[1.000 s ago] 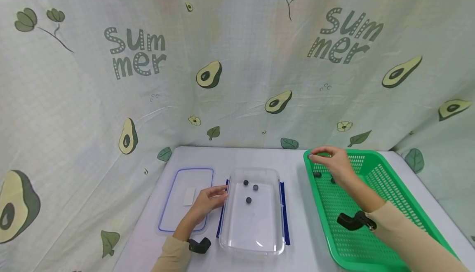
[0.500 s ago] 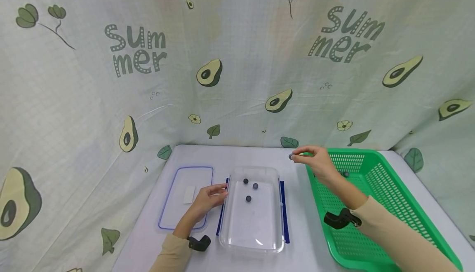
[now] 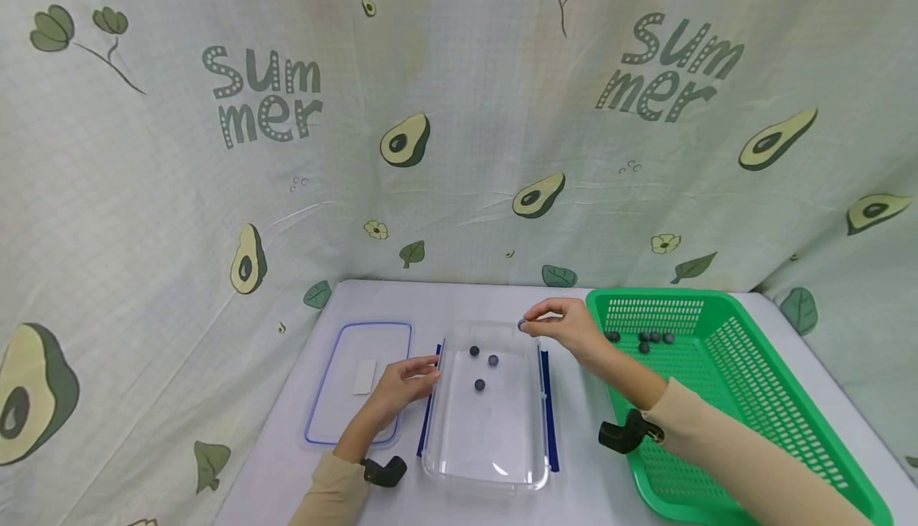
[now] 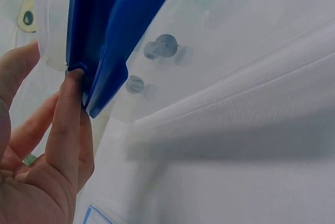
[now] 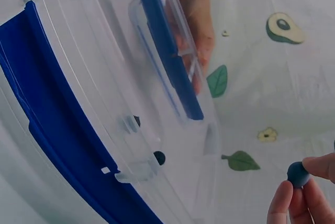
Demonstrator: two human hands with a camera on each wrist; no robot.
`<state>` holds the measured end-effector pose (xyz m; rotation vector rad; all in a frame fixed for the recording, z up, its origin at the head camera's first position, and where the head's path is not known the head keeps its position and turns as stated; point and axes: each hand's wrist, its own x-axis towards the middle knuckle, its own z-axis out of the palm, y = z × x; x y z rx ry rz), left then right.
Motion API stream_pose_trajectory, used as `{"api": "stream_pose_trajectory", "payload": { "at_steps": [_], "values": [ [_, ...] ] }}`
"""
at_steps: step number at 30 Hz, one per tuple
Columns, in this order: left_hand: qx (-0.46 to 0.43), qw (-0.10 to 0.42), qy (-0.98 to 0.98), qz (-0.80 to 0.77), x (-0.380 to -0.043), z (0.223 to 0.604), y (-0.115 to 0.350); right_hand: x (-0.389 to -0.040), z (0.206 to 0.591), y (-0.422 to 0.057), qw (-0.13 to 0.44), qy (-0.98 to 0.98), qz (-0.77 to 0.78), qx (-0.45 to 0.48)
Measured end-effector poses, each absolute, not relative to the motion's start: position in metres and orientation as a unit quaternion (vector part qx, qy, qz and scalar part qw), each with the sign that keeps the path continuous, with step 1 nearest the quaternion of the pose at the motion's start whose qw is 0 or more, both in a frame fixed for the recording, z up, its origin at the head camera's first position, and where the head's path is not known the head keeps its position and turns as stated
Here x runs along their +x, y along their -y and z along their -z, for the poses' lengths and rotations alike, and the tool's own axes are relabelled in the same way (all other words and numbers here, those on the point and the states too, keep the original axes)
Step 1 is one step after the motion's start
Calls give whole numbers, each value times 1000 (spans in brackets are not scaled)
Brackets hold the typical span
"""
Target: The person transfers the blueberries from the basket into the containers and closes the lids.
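My right hand (image 3: 574, 331) pinches a blueberry (image 5: 298, 175) between thumb and fingertips, above the far right corner of a clear plastic box (image 3: 488, 484). Inside that box, toward its far end, lie 3 blueberries (image 3: 480, 385). Blue latch flaps (image 3: 550, 422) hang down along both long sides. At the left side my left hand (image 3: 400, 386) rests its fairly straight fingers against the rim. In the left wrist view, fingertips (image 4: 73, 77) touch the blue flap (image 4: 104, 35) there.
A green perforated basket (image 3: 746, 462) stands at the right with several blueberries (image 3: 656, 337) at its far end, partly beneath my right forearm. A clear lid (image 3: 333, 398) with a blue seal lies left of the box, a white rectangle on it. A printed curtain (image 3: 459, 111) hangs behind.
My right hand has moved left from over the basket's far left rim to the box's far right corner, carrying the blueberry. More blueberries in the basket are uncovered. The left hand stays put.
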<state>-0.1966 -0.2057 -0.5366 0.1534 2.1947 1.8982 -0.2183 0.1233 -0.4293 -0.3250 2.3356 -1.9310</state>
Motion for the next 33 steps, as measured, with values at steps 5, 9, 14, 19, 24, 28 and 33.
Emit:
{"api": "stream_pose_trajectory", "payload": {
  "at_steps": [5,9,14,19,24,28,33],
  "values": [
    [58,117,-753,-644,-196,536,206,-215,436,-112,74,-763,631,-116],
    [59,119,-755,-642,-195,536,207,-212,439,-105,88,-769,623,-114],
    [56,122,-749,-649,-197,538,207,-210,445,-99,101,-782,607,-97],
    [66,121,-750,-647,-197,538,208,-210,454,-95,102,-791,596,-91],
    [62,122,-753,-644,-198,537,208,-212,459,-91,103,-792,597,-81],
    [57,122,-754,-642,-199,538,208,-212,460,-90,104,-791,598,-82],
    [63,123,-747,-651,-199,539,207,-211,459,-92,103,-790,598,-86]
  ]
}}
